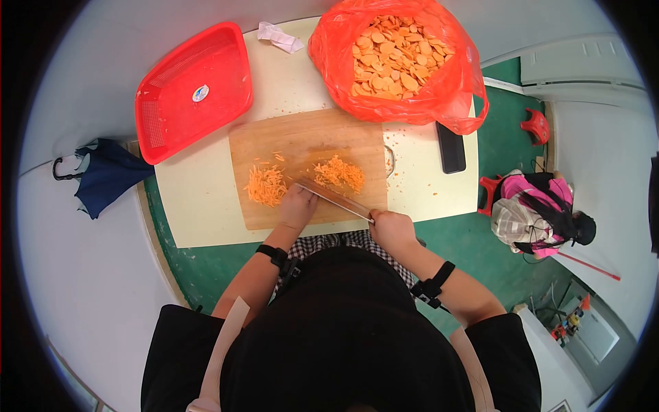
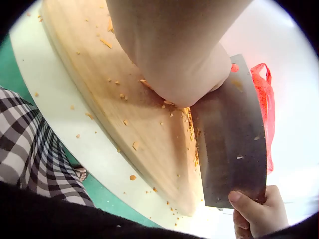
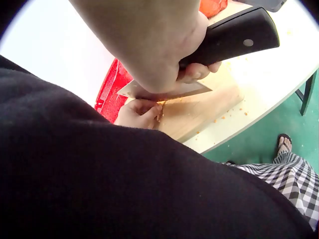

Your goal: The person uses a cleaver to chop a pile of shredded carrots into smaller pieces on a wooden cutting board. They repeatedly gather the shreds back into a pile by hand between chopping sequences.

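My right hand point(image 1: 394, 232) grips the black handle point(image 3: 234, 37) of a cleaver point(image 2: 229, 142) with a broad, rectangular blade. The blade stands on edge on the wooden cutting board point(image 1: 295, 141), slanting toward my left hand point(image 1: 298, 207). Curled fingers of the left hand point(image 3: 139, 113) pinch carrot pieces right beside the blade; most of what they hold is hidden. Shredded carrot lies in two heaps: one pile point(image 1: 265, 185) left of the left hand, another pile point(image 1: 341, 174) on the far side of the cleaver.
A red plastic bag point(image 1: 329, 69) full of carrot slices point(image 1: 398, 58) stands at the back right. At the back left is a red basket point(image 1: 195, 117). A phone point(image 1: 451, 147) and crumpled paper point(image 1: 280, 37) lie on the table point(image 1: 199, 206). Someone point(image 1: 535, 209) sits off to the right.
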`<state>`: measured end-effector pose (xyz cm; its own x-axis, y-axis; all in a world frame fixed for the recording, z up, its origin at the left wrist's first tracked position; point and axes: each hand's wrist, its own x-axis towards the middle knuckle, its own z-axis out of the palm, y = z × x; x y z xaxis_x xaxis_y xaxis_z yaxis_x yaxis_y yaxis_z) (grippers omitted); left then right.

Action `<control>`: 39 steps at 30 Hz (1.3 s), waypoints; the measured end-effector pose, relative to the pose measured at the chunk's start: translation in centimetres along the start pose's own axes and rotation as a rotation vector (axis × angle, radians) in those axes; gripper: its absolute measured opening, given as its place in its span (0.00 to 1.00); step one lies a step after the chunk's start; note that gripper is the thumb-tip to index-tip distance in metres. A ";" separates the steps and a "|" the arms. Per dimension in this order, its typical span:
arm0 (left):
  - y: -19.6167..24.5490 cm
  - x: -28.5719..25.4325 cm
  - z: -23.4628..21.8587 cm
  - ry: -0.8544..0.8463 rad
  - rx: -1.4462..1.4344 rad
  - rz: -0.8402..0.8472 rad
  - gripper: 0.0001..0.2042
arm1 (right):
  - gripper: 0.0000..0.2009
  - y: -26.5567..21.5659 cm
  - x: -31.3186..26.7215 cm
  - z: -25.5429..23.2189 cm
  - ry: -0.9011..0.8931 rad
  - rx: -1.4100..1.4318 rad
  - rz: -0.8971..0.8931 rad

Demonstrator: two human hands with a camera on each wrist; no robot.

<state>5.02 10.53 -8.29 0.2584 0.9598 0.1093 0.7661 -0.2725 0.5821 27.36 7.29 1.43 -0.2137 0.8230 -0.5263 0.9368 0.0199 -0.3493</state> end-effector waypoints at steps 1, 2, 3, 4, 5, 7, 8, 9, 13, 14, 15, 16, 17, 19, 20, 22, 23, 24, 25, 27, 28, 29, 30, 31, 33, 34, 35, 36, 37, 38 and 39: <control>0.3 -0.5 -0.4 -0.007 -0.002 -0.008 0.06 | 0.06 -0.2 -0.6 0.1 -0.012 0.011 0.005; 0.3 -0.5 -0.5 -0.006 -0.002 -0.007 0.06 | 0.06 -0.3 -0.4 0.3 -0.011 0.011 0.004; 0.4 -0.4 -0.5 -0.006 -0.010 -0.018 0.06 | 0.06 -0.2 -0.2 0.5 -0.017 0.016 0.001; 0.3 -0.5 -0.5 -0.006 -0.018 -0.029 0.06 | 0.06 -0.3 0.1 0.8 -0.023 0.020 -0.003; 0.3 -0.5 -0.4 -0.006 -0.018 -0.028 0.06 | 0.06 -0.4 0.6 1.2 -0.022 0.021 -0.002; 0.3 -0.5 -0.2 0.021 -0.025 -0.050 0.06 | 0.06 -0.6 1.4 1.8 -0.023 0.002 0.021; 0.3 -0.5 -0.2 0.020 -0.025 -0.047 0.06 | 0.06 -0.6 1.5 1.8 -0.022 0.004 0.023; 0.3 -0.5 -0.3 0.004 -0.026 -0.058 0.06 | 0.06 -0.7 1.6 1.8 -0.015 0.011 0.014; 0.5 0.1 -0.3 -0.023 0.009 -0.081 0.06 | 0.06 -0.2 1.4 0.9 -0.006 -0.011 0.007; 0.4 0.1 -0.3 -0.019 0.010 -0.082 0.06 | 0.06 -0.2 1.0 0.5 -0.005 -0.013 0.004; 0.4 0.0 -0.3 -0.013 0.005 -0.063 0.06 | 0.07 -0.2 0.5 0.0 -0.022 -0.005 0.015; 0.5 -0.1 -0.3 -0.008 -0.002 -0.044 0.06 | 0.07 -0.2 0.1 -0.4 -0.041 0.002 0.028; 0.6 -0.1 -0.3 -0.009 -0.006 -0.043 0.06 | 0.07 -0.1 -0.1 -0.4 -0.041 0.000 0.032; 0.6 -0.2 -0.4 0.007 -0.001 -0.022 0.06 | 0.08 -0.1 -0.2 -0.1 -0.036 0.009 0.012; 0.5 -0.1 -0.4 0.009 0.001 -0.023 0.06 | 0.08 -0.2 0.0 0.0 -0.035 0.008 0.009; 0.5 -0.1 -0.3 0.030 -0.036 -0.021 0.06 | 0.08 -0.3 0.3 0.3 -0.035 0.005 0.015; 0.4 -0.1 -0.2 0.030 -0.036 -0.022 0.06 | 0.08 -0.3 0.5 0.6 -0.035 0.006 0.014; 0.4 -0.1 -0.2 0.028 -0.038 -0.034 0.07 | 0.07 -0.2 0.7 1.0 -0.025 0.010 0.006; 0.4 -0.1 -0.2 0.026 -0.042 -0.046 0.07 | 0.07 -0.1 1.0 1.4 -0.015 0.014 -0.002; 0.5 -0.2 -0.1 0.020 -0.043 -0.075 0.07 | 0.07 -0.2 1.7 2.4 -0.017 0.005 0.011; 0.5 -0.2 -0.2 0.016 -0.043 -0.104 0.08 | 0.06 -0.5 2.0 2.4 -0.018 -0.004 0.023; 0.5 -0.2 -0.2 0.015 -0.043 -0.102 0.08 | 0.06 -0.7 2.1 2.3 -0.017 -0.004 0.024; 0.6 -0.1 -0.2 0.013 -0.040 -0.119 0.08 | 0.06 -0.8 2.2 2.2 -0.028 -0.007 0.027; 0.6 -0.2 -0.1 0.010 -0.036 -0.137 0.08 | 0.07 -0.9 2.2 2.0 -0.039 -0.011 0.030; 0.5 -0.2 0.1 0.003 -0.034 -0.128 0.07 | 0.07 -0.7 2.0 1.7 -0.046 -0.010 0.034; 0.4 0.0 -0.1 -0.003 -0.028 -0.120 0.07 | 0.07 -0.5 1.9 1.5 -0.053 -0.009 0.035; 0.4 0.1 -0.2 0.000 -0.025 -0.120 0.07 | 0.07 -0.3 1.6 1.3 -0.050 -0.008 0.031; 0.5 0.1 -0.2 0.021 -0.038 -0.111 0.07 | 0.07 0.2 1.1 0.9 -0.056 -0.002 0.039; 0.8 0.2 -0.3 0.042 -0.051 -0.104 0.06 | 0.07 0.5 0.7 0.4 -0.063 0.003 0.048; 1.1 0.3 -0.5 0.042 -0.052 -0.106 0.06 | 0.07 0.6 0.4 -0.1 -0.065 0.002 0.048; 1.4 0.3 -0.7 0.040 -0.065 -0.120 0.06 | 0.07 0.7 0.0 -0.6 -0.078 -0.014 0.056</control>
<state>5.70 10.46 -6.86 0.1430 0.9874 0.0671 0.7500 -0.1524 0.6436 28.23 7.66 1.65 -0.1818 0.7761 -0.6038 0.9514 -0.0165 -0.3076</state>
